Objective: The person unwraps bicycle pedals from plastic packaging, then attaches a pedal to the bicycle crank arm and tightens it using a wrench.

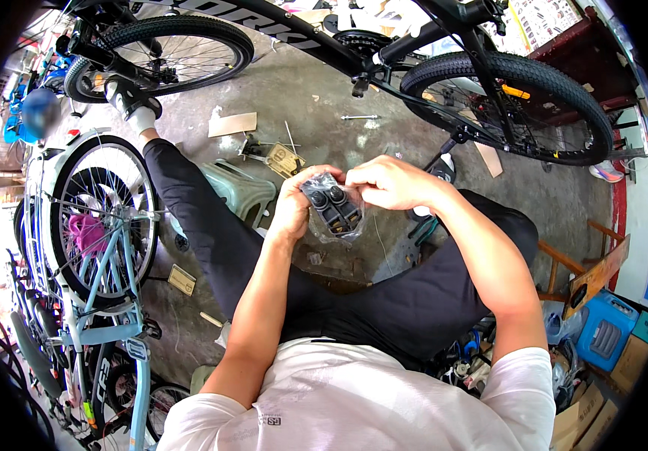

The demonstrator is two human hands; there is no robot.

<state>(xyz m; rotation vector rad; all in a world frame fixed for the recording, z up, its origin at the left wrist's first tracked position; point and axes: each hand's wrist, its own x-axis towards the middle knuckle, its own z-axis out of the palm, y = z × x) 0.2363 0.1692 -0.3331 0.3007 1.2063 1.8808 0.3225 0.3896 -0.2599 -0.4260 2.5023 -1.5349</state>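
Over my lap, my left hand is wrapped round the left side of a clear plastic bag. Inside the bag lie black parts that look like a pair of bicycle pedals, with two round dark ends at the top and small yellowish bits lower down. My right hand pinches the bag's upper right edge, its fingers closed and bent inward. Beyond both hands stands a black bicycle, side-on across the far part of the floor.
A pale green plastic stool stands by my left leg. Cardboard pieces and a metal rod lie on the concrete floor. At left is a light blue bicycle; at right, a blue case and a wooden stool.
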